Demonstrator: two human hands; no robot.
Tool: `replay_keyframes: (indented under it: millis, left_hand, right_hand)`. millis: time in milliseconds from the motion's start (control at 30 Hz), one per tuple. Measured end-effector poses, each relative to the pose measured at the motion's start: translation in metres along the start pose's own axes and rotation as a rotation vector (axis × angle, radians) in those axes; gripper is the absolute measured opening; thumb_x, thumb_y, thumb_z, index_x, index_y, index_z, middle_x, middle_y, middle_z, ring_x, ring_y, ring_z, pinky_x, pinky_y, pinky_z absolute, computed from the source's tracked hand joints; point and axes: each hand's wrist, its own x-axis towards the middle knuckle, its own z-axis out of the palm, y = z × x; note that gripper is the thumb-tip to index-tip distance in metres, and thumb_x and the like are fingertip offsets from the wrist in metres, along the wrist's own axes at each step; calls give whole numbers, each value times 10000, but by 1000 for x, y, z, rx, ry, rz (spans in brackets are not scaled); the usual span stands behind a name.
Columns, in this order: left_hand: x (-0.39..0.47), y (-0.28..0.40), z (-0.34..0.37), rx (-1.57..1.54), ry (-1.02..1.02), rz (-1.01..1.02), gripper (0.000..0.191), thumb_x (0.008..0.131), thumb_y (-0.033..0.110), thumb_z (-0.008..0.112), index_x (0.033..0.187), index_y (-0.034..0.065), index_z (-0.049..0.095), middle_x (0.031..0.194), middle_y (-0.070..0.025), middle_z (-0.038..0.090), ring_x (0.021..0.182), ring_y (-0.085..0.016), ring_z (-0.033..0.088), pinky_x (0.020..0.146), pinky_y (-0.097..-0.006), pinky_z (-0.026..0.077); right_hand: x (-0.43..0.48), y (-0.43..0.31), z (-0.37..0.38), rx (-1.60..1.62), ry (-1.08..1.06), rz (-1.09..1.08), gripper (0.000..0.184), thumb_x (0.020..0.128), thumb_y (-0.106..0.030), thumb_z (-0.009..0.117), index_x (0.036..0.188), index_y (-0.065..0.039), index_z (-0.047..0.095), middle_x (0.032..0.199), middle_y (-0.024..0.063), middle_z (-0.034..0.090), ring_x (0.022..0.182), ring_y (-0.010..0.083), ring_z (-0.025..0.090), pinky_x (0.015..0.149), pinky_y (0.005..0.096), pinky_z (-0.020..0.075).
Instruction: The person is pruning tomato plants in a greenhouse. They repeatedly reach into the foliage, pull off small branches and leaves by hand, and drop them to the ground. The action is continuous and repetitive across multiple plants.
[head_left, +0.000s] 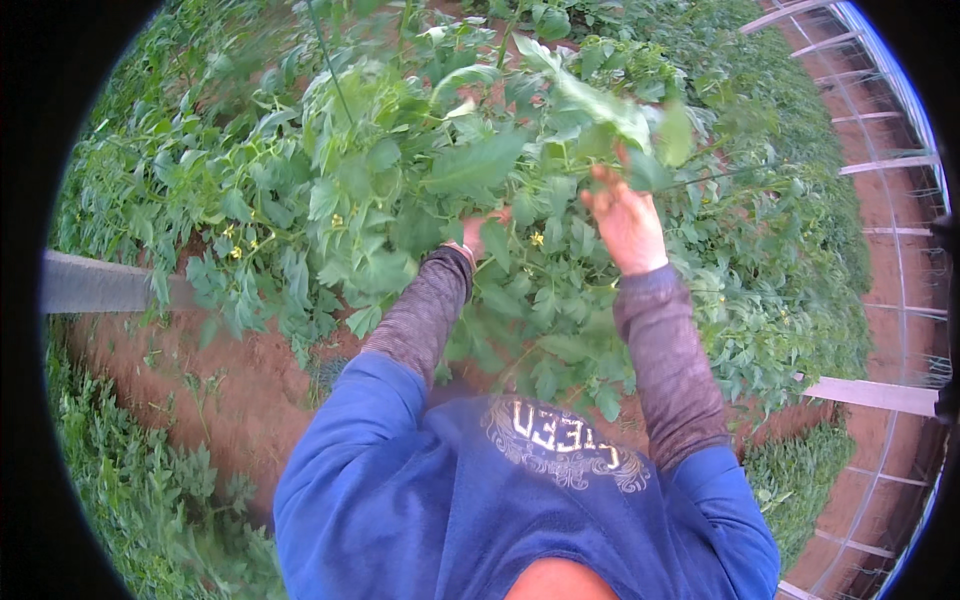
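Leafy tomato plants (555, 300) with small yellow flowers (536, 238) fill the space in front of me. My left hand (478, 231) reaches in among the stems, its fingers mostly covered by leaves, so its grip is hidden. Higher and to the right, my right hand (626, 221) is raised at the upper foliage with its fingers bent. A large pale leaf (611, 112) rises just beyond those fingertips. Blur and leaves hide whether the right fingers pinch anything. A dark twine (712, 177) stretches rightward from beside the right hand.
Another green twine (330, 64) slants down into the foliage at upper left. A grey post or beam (112, 283) juts in at left, a pale one (870, 394) at right. Reddish soil (225, 397) separates this row from low plants (142, 495). Pale ribs (892, 165) line the right side.
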Motion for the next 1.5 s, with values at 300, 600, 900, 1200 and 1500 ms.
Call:
replay_keyframes:
  millis: [300, 600, 900, 1200, 1500]
  left_hand:
    - [7, -4, 84, 396, -68, 89, 367, 915, 240, 568, 1237, 64, 582, 1205, -77, 614, 1121, -166, 553, 972, -306, 408]
    - [-30, -21, 101, -143, -688, 72, 636, 917, 618, 413, 1283, 119, 559, 1385, -63, 495, 1329, -213, 365, 1122, -388, 203]
    - [-89, 9, 91, 155, -331, -43, 599, 869, 516, 609, 1296, 101, 547, 1271, -58, 576, 1145, -184, 515, 1010, -350, 378]
    - [-46, -14, 59, -92, -388, 187, 674, 930, 638, 347, 1302, 103, 520, 1226, -53, 610, 1175, -175, 521, 1065, -386, 304]
    - [-42, -11, 53, -367, -41, 239, 702, 921, 621, 417, 1310, 43, 495, 1261, -134, 561, 1175, -269, 512, 1017, -410, 378]
  right_hand:
    - [-18, -4, 10, -978, -313, 292, 305, 727, -11, 518, 985, -37, 677, 988, 99, 677, 959, 210, 618, 897, 303, 466]
    - [-70, -60, 18, -2429, -816, 621, 670, 742, -680, 530, 766, -41, 731, 736, 105, 665, 947, 304, 584, 1108, 526, 193]
    - [-99, -38, 26, -2268, -955, 284, 675, 791, -648, 519, 738, -1, 708, 705, 156, 651, 1090, 361, 585, 1073, 492, 298]
    - [-89, -62, 20, -2321, -618, 91, 618, 843, -624, 493, 708, -58, 699, 677, 122, 626, 704, 298, 618, 822, 415, 442]
    - [1, -78, 82, 33, -377, 724, 686, 957, -564, 380, 1457, -107, 268, 1381, 195, 470, 1175, 337, 540, 962, 455, 450]
